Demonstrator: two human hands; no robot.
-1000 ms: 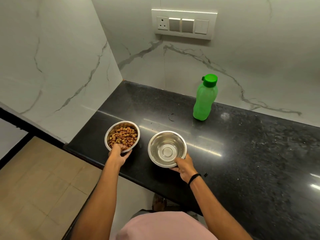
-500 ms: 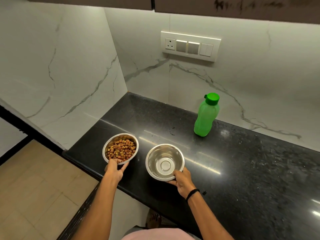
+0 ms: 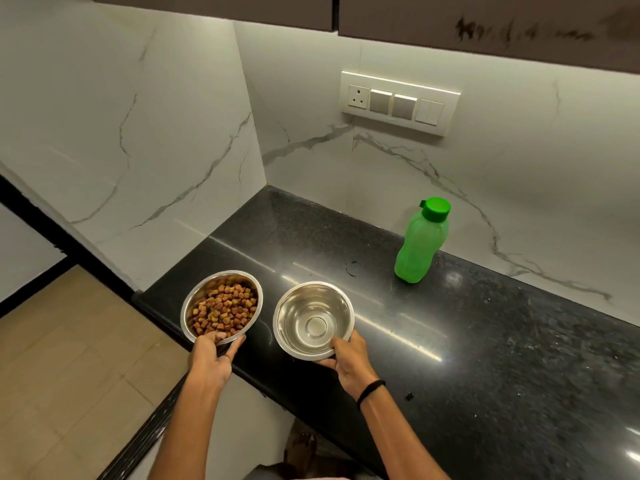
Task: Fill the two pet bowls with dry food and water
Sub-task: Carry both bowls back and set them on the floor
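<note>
- Left hand (image 3: 211,358) grips near rim of food bowl (image 3: 194,306), near-left on bench (image 3: 485,341).
- Right hand (image 3: 349,362) grips empty bowl (image 3: 313,320) just beside it.
- Green bottle (image 3: 420,242) upright, far right.

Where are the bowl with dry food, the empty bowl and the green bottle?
bowl with dry food (image 3: 189,307): head view, left inner wall.
empty bowl (image 3: 314,325): head view, inner bottom.
green bottle (image 3: 417,249): head view, middle of body.
</note>
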